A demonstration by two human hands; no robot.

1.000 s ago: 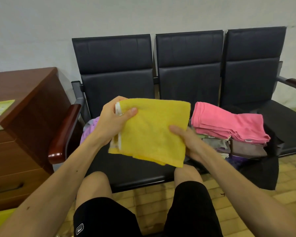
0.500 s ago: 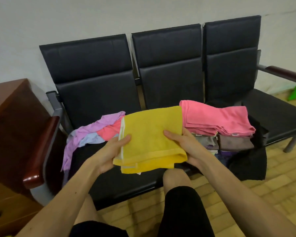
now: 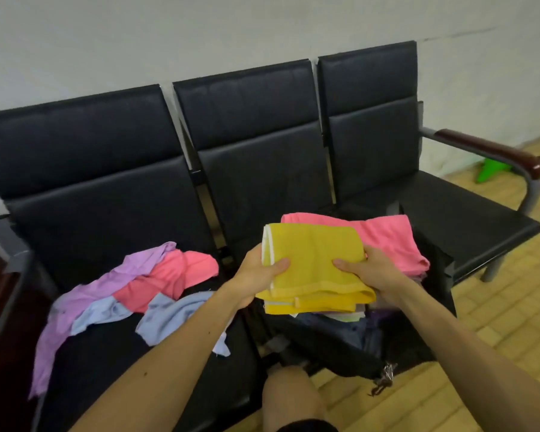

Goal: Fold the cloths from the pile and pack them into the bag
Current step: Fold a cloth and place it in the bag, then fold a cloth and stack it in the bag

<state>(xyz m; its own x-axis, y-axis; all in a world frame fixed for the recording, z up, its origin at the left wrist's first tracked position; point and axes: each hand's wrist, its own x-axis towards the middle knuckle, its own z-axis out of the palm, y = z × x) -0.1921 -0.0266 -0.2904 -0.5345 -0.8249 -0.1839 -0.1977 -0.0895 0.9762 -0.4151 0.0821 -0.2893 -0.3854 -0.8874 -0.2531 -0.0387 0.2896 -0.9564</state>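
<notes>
Both hands hold one folded yellow towel (image 3: 314,263) above the open black bag (image 3: 334,344), which sits on the middle seat of a three-seat black bench (image 3: 247,169). The left hand (image 3: 258,275) grips the towel's left edge, thumb curled over the top beside a white border strip, fingers hidden underneath. The right hand (image 3: 370,271) grips the right edge in the same way, thumb on top. The towel is folded into several layers, its near edge hanging slightly over the bag's mouth. Just beyond it, touching or nearly so, a folded pink towel (image 3: 387,238) lies on top of other folded cloths in the bag; whether the yellow towel rests on them cannot be told. The edges of a few folded cloths (image 3: 346,316) show below the yellow towel's near edge. On the left seat lies the unfolded pile: a lilac cloth (image 3: 85,304), a coral-pink cloth (image 3: 169,279) and a pale blue cloth (image 3: 175,316), overlapping one another. A dark wooden armrest (image 3: 493,151) closes the bench's right end. A green object (image 3: 490,171) lies on the yellow tiled floor (image 3: 496,322), far right.
</notes>
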